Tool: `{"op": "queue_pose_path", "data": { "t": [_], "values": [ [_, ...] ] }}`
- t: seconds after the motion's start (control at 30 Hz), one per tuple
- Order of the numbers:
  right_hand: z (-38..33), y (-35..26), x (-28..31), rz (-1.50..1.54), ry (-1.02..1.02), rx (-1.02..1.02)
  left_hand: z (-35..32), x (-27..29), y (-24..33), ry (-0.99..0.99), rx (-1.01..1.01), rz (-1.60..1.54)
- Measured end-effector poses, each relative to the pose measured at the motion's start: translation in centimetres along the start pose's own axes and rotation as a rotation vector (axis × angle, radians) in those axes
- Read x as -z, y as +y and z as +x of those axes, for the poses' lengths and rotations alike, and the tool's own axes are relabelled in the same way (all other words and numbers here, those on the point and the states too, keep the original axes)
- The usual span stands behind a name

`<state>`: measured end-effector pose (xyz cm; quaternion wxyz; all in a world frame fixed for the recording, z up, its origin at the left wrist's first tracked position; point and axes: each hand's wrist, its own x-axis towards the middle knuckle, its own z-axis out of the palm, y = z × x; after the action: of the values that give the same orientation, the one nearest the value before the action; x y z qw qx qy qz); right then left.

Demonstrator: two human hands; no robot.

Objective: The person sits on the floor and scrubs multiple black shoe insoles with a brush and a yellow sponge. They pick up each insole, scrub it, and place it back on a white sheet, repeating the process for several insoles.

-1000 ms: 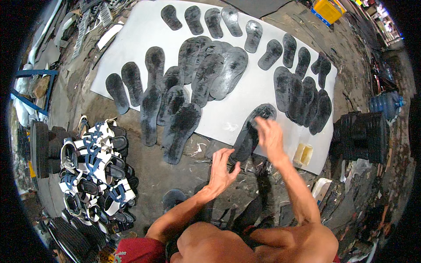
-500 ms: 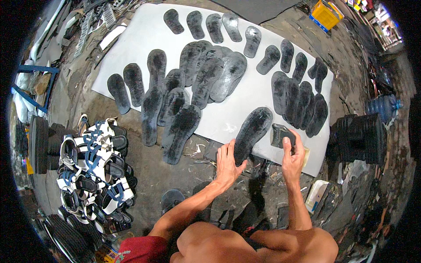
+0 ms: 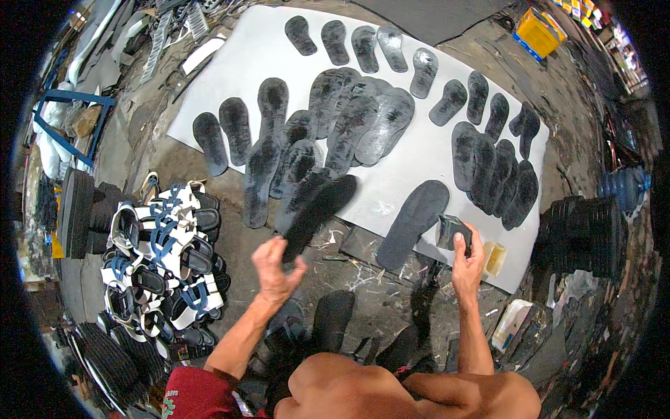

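Observation:
My left hand grips a black shoe sole by its near end, left of the middle. That sole slants over several glossy black soles at the left edge of a white sheet. My right hand is closed around a dark, roughly square block whose exact kind I cannot make out. Close to the block, a matte dark grey sole lies with its near end past the sheet's edge. Beside my right hand rests a yellowish translucent piece.
More soles lie across the sheet, some overlapping. A pile of white, blue and black sandals stands at left. Stacked black soles stand at right, near a blue water bottle. A yellow box sits at far right.
My left hand has moved left, carrying the black sole off the spot near my right hand. A matte grey sole now shows there. My right hand still holds the block.

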<state>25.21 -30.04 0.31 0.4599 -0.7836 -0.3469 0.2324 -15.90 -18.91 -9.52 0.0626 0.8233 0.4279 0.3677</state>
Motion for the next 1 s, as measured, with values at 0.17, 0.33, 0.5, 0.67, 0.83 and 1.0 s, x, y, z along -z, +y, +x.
{"op": "queue_pose_path", "data": {
  "t": [0.17,0.33,0.5,0.67,0.83,1.0],
  "values": [
    [0.5,0.6,-0.7,-0.05,-0.006,-0.025,-4.0,3.3,-3.4,0.077,0.518,0.193],
    [3.6,0.3,-1.5,-0.055,0.007,-0.026,-4.9,2.2,-2.8,0.03,0.698,0.212],
    [8.2,2.4,-2.4,-0.091,0.072,0.027,-1.2,-1.2,4.5,-0.011,0.531,-0.023],
    [8.6,4.1,-4.2,-0.24,0.112,0.02,4.1,-8.2,15.8,-0.538,0.298,-0.372],
    [10.1,4.3,-3.8,-0.468,0.148,0.147,3.0,-12.3,17.0,-0.631,0.23,-0.333],
    [12.9,3.8,-4.1,-0.509,-0.006,0.312,3.3,-12.2,17.5,-0.63,0.226,-0.37]
  ]
}}
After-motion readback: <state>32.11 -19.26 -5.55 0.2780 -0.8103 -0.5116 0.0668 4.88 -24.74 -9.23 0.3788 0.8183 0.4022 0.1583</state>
